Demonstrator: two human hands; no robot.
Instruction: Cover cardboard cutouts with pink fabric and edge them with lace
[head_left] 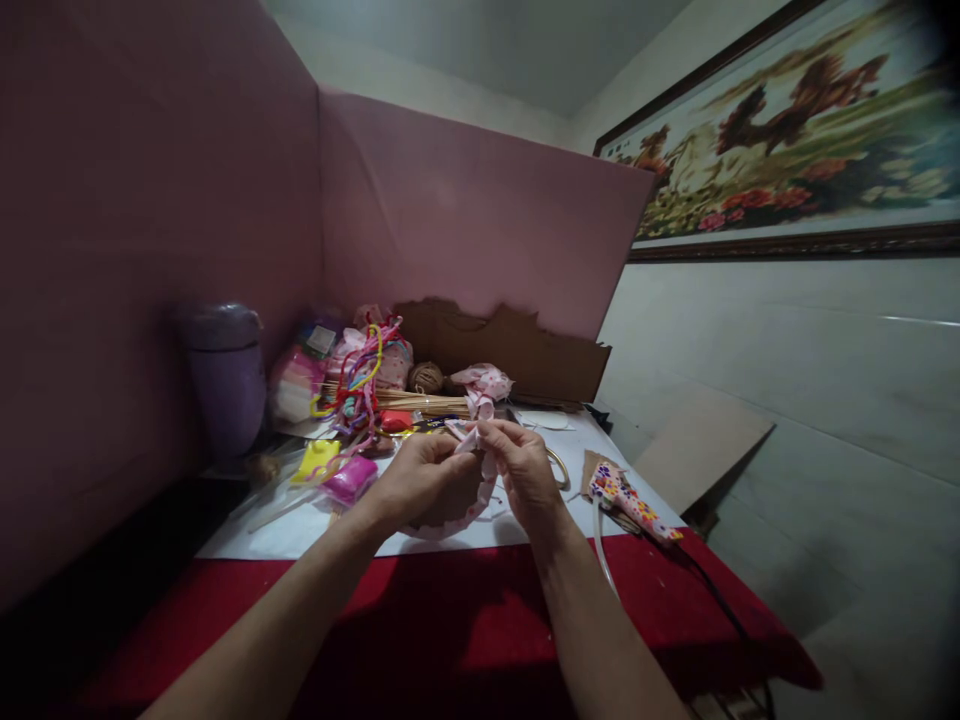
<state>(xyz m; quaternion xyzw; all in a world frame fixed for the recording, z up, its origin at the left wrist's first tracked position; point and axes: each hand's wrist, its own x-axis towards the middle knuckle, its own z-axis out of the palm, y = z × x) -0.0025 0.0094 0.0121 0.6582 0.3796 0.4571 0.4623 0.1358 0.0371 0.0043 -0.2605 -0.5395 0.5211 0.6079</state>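
Both my hands meet over a white sheet on the red table. My left hand and my right hand pinch a small pale pink piece of ribbon between their fingertips. Below them lies a round brown piece edged with pink lace trim, partly hidden by my hands. A pink dotted fabric piece rests just beyond my fingers.
A glue gun with a flowered cover lies right of my hands, its cord trailing off the table. Bundled wooden sticks, pipe cleaners, a twine ball, a purple jar, and cardboard sit behind. Pink boards wall the back and left.
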